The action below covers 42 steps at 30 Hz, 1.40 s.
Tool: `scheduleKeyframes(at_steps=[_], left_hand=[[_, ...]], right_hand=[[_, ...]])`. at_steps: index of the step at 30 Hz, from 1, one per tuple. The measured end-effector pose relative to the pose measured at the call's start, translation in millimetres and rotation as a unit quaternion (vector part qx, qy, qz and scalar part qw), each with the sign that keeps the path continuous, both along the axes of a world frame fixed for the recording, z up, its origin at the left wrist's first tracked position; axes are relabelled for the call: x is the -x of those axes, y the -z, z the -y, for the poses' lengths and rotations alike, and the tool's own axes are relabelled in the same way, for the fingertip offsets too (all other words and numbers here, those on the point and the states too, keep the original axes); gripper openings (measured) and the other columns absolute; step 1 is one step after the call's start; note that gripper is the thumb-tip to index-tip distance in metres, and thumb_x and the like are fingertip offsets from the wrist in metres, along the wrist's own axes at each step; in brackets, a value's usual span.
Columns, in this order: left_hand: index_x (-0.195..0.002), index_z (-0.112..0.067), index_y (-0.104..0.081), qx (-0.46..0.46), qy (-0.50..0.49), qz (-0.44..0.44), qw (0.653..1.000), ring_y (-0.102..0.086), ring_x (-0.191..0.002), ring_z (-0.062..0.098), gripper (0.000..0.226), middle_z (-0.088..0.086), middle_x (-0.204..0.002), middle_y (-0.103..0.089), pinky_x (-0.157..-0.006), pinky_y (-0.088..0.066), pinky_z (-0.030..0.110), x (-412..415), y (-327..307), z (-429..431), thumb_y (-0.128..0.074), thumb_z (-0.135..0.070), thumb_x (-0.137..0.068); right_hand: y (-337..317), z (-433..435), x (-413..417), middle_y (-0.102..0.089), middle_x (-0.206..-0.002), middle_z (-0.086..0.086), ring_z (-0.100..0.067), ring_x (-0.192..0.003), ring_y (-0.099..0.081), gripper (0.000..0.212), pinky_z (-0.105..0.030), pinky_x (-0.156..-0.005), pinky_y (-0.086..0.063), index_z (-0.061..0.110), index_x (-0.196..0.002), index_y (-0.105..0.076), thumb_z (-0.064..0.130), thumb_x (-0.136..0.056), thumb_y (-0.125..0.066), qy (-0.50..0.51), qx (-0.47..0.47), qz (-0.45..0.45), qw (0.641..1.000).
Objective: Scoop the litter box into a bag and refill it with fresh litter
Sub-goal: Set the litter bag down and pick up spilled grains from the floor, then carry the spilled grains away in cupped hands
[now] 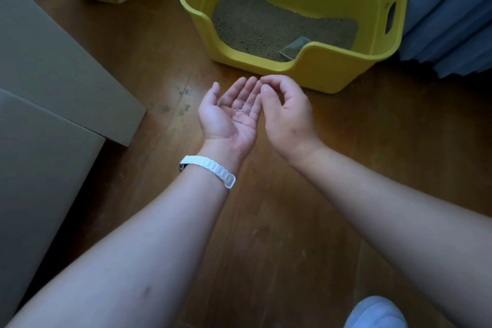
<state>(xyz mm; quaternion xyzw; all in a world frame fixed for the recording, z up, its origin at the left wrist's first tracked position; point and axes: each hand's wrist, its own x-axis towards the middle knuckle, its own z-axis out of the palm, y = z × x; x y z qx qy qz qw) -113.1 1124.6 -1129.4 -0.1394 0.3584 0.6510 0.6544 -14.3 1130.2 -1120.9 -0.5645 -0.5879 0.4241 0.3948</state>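
While the left hand (231,114) lies flat, palm up, with a few litter grains (242,110) on it, the right hand (287,112) curls loosely beside it, holding nothing. Just beyond, on the floor (292,221), the litter box (319,73) holds litter (266,26) and a scoop (294,48). This is probably the last cleanup; next, tip the grains into the box.

A white band (207,172) goes around the left wrist. It is made of small ribbed links, and a dark part shows at its outer end. Past the band the left hand (229,114) is bare, as is the right hand (287,112). Behind the band both forearms are bare. Far below the band, to the right, is a pale blue rounded piece (375,313), shoe or knee I cannot tell.
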Motion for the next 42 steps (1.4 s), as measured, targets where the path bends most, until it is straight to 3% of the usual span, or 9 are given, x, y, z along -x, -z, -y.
scheduleKeyframes(at_steps=[3, 7, 13, 17, 21, 24, 27, 38, 42], left_hand=[[-0.108, 0.004, -0.062, -0.015, -0.029, -0.011, 0.999, -0.070, -0.093, 0.033, 0.043, 0.021, -0.099, -0.070, -0.098, -0.051, 0.040, -2, -27, -18, -0.045, -0.035, -0.097], [-0.108, 0.003, -0.062, -0.030, -0.057, -0.017, 0.998, -0.069, -0.100, 0.034, 0.041, 0.021, -0.100, -0.070, -0.100, -0.050, 0.042, -5, -60, -34, -0.045, -0.033, -0.097], [-0.113, 0.004, -0.063, -0.042, -0.067, -0.028, 0.996, -0.068, -0.105, 0.033, 0.043, 0.022, -0.107, -0.070, -0.099, -0.050, 0.041, -4, -96, -51, -0.045, -0.031, -0.097], [-0.112, 0.003, -0.063, -0.043, -0.076, -0.023, 0.996, -0.068, -0.105, 0.032, 0.041, 0.022, -0.110, -0.070, -0.099, -0.051, 0.041, -1, -120, -64, -0.045, -0.030, -0.097], [-0.109, 0.003, -0.063, -0.033, -0.047, -0.029, 0.998, -0.069, -0.104, 0.032, 0.040, 0.021, -0.107, -0.071, -0.095, -0.053, 0.039, -5, -170, -76, -0.044, -0.030, -0.097], [-0.110, 0.003, -0.063, -0.026, -0.028, -0.029, 0.999, -0.069, -0.104, 0.032, 0.041, 0.020, -0.105, -0.071, -0.093, -0.054, 0.038, -11, -215, -84, -0.044, -0.030, -0.097], [-0.114, 0.005, -0.063, -0.016, -0.008, -0.027, 0.999, -0.069, -0.103, 0.032, 0.044, 0.021, -0.108, -0.071, -0.093, -0.054, 0.038, -20, -269, -85, -0.045, -0.032, -0.096], [-0.118, 0.006, -0.062, 0.011, 0.016, -0.013, 1.000, -0.067, -0.107, 0.033, 0.045, 0.022, -0.116, -0.068, -0.099, -0.051, 0.041, -46, -516, -69, -0.045, -0.029, -0.096], [-0.109, 0.005, -0.064, -0.010, 0.013, 0.003, 1.000, -0.066, -0.111, 0.033, 0.041, 0.022, -0.118, -0.066, -0.099, -0.051, 0.040, -58, -616, -70, -0.044, -0.028, -0.095]], right_hand=[[-26, -11, 15, -0.063, -0.105, 0.011, 0.009, -0.095, -0.059, 0.021, -0.008, -0.084, -0.046, 0.012, -0.115, -0.062, 0.015, -0.100, -0.048, 0.048, 0.068, -0.131, 0.988], [-55, -23, 33, -0.062, -0.128, -0.005, -0.007, -0.114, -0.060, 0.035, -0.016, -0.093, -0.049, 0.004, -0.129, -0.058, 0.021, -0.101, -0.046, 0.119, 0.112, -0.266, 0.950], [-95, -39, 42, -0.062, -0.124, -0.011, -0.008, -0.098, -0.063, 0.032, -0.006, -0.060, -0.049, -0.002, -0.127, -0.058, 0.010, -0.101, -0.043, 0.154, 0.139, -0.375, 0.904], [-120, -51, 47, -0.063, -0.123, -0.014, -0.013, -0.104, -0.064, 0.031, -0.008, -0.062, -0.050, -0.005, -0.125, -0.058, 0.009, -0.101, -0.043, 0.169, 0.142, -0.399, 0.890], [-161, -65, 44, -0.066, -0.120, -0.015, -0.015, -0.109, -0.065, 0.029, -0.015, -0.083, -0.054, -0.005, -0.121, -0.061, 0.008, -0.101, -0.044, 0.189, 0.134, -0.418, 0.878], [-206, -71, 37, -0.069, -0.112, -0.008, -0.009, -0.102, -0.067, 0.028, -0.013, -0.075, -0.053, -0.002, -0.118, -0.063, 0.010, -0.101, -0.043, 0.202, 0.126, -0.405, 0.883], [-258, -70, 28, -0.067, -0.116, -0.008, -0.006, -0.098, -0.067, 0.030, -0.010, -0.067, -0.051, -0.001, -0.120, -0.062, 0.011, -0.102, -0.041, 0.216, 0.127, -0.389, 0.886], [-499, -54, 1, -0.067, -0.119, -0.011, -0.010, -0.104, -0.066, 0.031, -0.011, -0.068, -0.052, -0.001, -0.123, -0.060, 0.012, -0.102, -0.043, 0.236, 0.123, -0.354, 0.896], [-595, -54, -8, -0.068, -0.119, -0.009, -0.013, -0.108, -0.067, 0.036, -0.020, -0.082, -0.054, 0.003, -0.122, -0.063, 0.022, -0.096, -0.047, 0.241, 0.099, -0.335, 0.906]])
